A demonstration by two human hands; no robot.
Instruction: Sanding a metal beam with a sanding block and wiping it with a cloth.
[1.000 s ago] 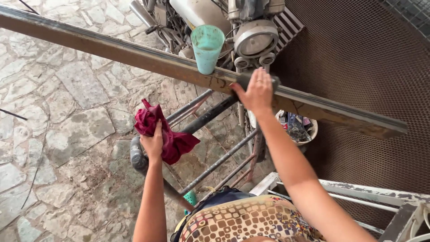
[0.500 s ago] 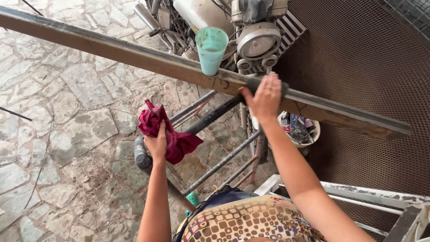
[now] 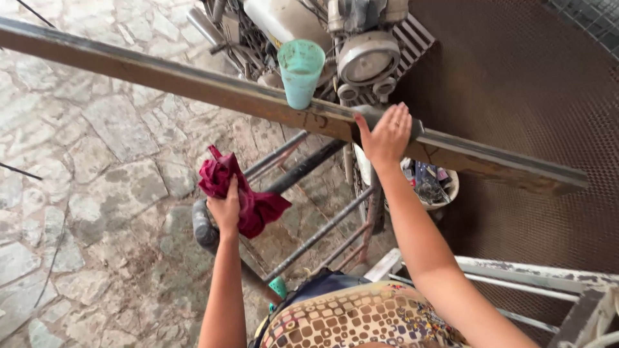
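Right hand (image 3: pixel 385 134) is lying spread, palm down, on the long rusty steel bar (image 3: pixel 193 82), steadying it just beside the pale green plastic cup (image 3: pixel 300 72) standing on top, while left hand (image 3: pixel 225 207) is gripping a bunched crimson rag (image 3: pixel 248 196), fingers closed round it, held below the bar. Looks like wiping-down w/ prep underway; next move prob. needs the rag brought up onto the bar w/o knocking the cup, right hand bracing.

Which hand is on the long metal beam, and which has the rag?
The right hand rests on the rusty metal beam, beside the green cup. The left hand grips the dark red rag.
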